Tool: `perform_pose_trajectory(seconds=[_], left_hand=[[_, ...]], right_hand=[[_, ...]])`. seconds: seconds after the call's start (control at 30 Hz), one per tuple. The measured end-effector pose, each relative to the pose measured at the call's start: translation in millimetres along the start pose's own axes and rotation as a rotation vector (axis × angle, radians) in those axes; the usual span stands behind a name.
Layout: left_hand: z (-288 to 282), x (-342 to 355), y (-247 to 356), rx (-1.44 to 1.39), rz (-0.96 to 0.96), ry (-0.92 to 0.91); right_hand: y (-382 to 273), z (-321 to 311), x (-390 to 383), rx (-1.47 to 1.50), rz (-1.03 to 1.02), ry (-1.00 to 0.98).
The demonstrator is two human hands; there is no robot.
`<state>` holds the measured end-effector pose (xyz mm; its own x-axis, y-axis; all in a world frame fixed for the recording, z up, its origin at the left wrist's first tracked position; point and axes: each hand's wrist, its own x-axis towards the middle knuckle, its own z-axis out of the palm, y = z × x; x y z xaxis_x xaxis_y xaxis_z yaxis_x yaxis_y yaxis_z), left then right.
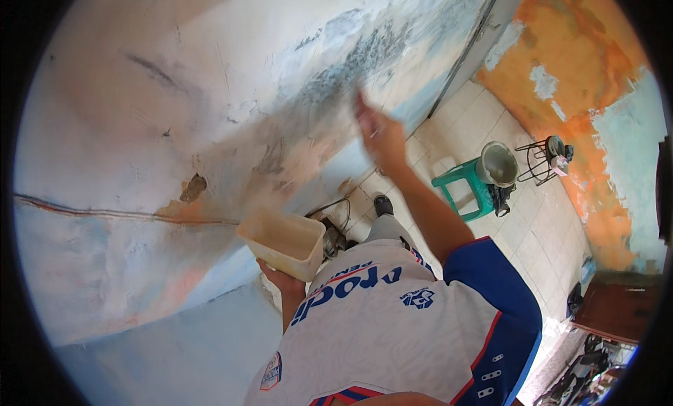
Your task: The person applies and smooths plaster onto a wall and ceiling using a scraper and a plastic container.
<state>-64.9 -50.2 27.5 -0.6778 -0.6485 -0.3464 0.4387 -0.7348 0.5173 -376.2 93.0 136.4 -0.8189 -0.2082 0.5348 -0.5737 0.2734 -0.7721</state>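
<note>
My left hand (284,278) is closed around the lower side of an off-white rectangular plastic tub (301,260), held in front of my body close to the wall. Pale smears coat the inside of the tub; how much it contains I cannot make out. My right hand (381,136) is raised at the wall (245,76), beside a dark grey, mottled patch. Motion blurs its fingers, so whether they grip anything is unclear. The wall is whitish and light blue, with scuffs and a chipped brown hole (193,188) to the left.
A green plastic stool (465,188) stands on the tiled floor to the right, with a grey bucket (498,165) at it. Farther right are a black metal-legged stool (538,157), a patchy orange wall (568,62) and a brown wooden cabinet (617,304). A cable (126,213) runs along the left wall.
</note>
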Motion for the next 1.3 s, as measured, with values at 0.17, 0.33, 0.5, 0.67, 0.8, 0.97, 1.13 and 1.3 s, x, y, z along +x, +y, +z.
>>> perform_pose_trajectory(seconds=[0.17,0.33,0.5,0.67,0.8,0.97,1.13,1.3], left_hand=[[-17,1,-4,-0.082,-0.106,0.027],[-11,-1,-6,-0.098,-0.055,-0.026],[-15,-8,-6,-0.123,-0.076,0.012],[-33,-12,-7,-0.099,-0.055,0.029],[-12,-15,-1,-0.066,-0.048,0.017],[-3,-18,4,0.032,0.003,0.075],[-12,-8,-2,-0.102,0.056,0.013],[26,8,-5,-0.154,0.05,-0.064]], right_hand=[[78,-32,96,-0.316,0.034,0.267],[15,37,34,-0.237,0.067,-0.084],[-18,13,-14,0.059,-0.012,-0.006],[112,-22,55,-0.223,0.217,0.29],[153,-23,73,-0.213,0.339,0.321],[128,-14,35,0.74,0.728,0.281],[96,-31,-27,0.78,0.64,0.001],[-19,-85,-22,0.831,0.543,-0.073]])
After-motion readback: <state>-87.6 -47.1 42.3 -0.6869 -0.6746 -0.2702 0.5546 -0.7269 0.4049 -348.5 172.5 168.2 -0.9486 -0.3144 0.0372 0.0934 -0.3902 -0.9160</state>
